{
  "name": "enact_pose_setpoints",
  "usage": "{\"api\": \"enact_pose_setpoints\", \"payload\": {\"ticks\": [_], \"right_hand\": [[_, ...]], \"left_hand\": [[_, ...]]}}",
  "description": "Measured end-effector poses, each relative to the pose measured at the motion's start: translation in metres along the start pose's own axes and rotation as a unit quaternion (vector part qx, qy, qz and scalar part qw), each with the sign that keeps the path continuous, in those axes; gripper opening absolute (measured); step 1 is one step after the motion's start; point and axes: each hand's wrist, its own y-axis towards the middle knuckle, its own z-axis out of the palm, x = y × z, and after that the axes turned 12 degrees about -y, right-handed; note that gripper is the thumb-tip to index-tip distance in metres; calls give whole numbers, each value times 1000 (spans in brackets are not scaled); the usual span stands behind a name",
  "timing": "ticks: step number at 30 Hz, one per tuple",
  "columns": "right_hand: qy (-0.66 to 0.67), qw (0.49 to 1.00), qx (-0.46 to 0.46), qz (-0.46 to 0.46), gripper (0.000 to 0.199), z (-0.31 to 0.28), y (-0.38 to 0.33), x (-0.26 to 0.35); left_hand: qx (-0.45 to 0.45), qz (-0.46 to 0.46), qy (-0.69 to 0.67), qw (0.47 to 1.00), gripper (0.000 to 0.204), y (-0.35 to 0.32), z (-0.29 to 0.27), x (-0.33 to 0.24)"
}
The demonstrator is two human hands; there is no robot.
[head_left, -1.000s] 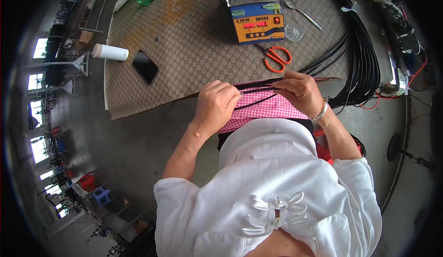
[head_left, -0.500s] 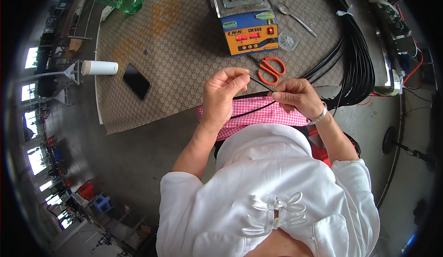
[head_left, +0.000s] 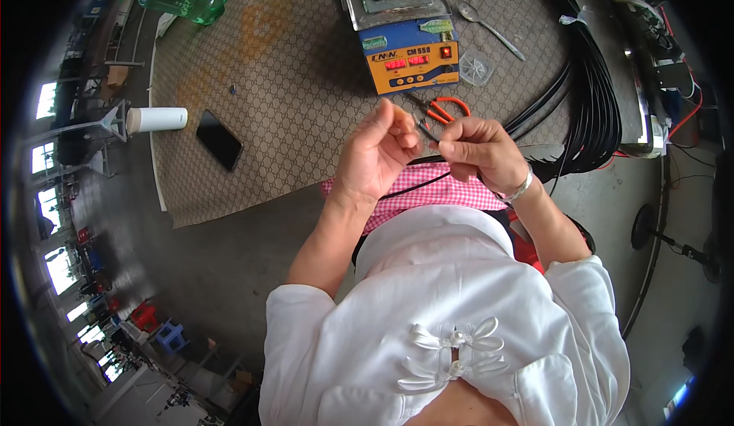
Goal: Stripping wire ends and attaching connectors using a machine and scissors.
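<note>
Compared with the earlier views, both hands are now lifting off the pink checked cloth (head_left: 443,189) on the lap and are meeting higher, over the near edge of the table (head_left: 306,105). The left hand (head_left: 375,155) is curling, thumb and fingertips pinching toward the end of a black cable (head_left: 425,129). The right hand (head_left: 478,151) is closing around that same cable just beside it. Judged from this, work on the cable end is moving from positioning to close handling.

The cable tip is too small to make out. The right hand is covering part of the red-handled pliers (head_left: 443,109) behind it. The black cable bundle (head_left: 596,97) is running out of view at the upper edge.
</note>
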Motion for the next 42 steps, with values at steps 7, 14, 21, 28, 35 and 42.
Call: {"api": "enact_pose_setpoints", "payload": {"ticks": [7,14,21,28,35,42], "right_hand": [[37,999,-30,17,11,-6,0,0],[-94,993,-68,5,11,-3,2,-2],[180,981,71,18,12,-5,6,-9],[211,970,109,44,15,-3,10,-12],[195,980,36,-3,8,1,10,-14],[90,994,-59,-17,8,0,9,-12]], "left_hand": [[-42,100,281,954,12,-8,1,9],[-32,138,371,918,9,-7,6,4],[1,121,163,979,10,-1,0,15],[-15,99,109,989,9,1,1,22],[-35,96,109,989,11,-2,1,20],[-47,175,288,940,10,-7,5,17]]}}
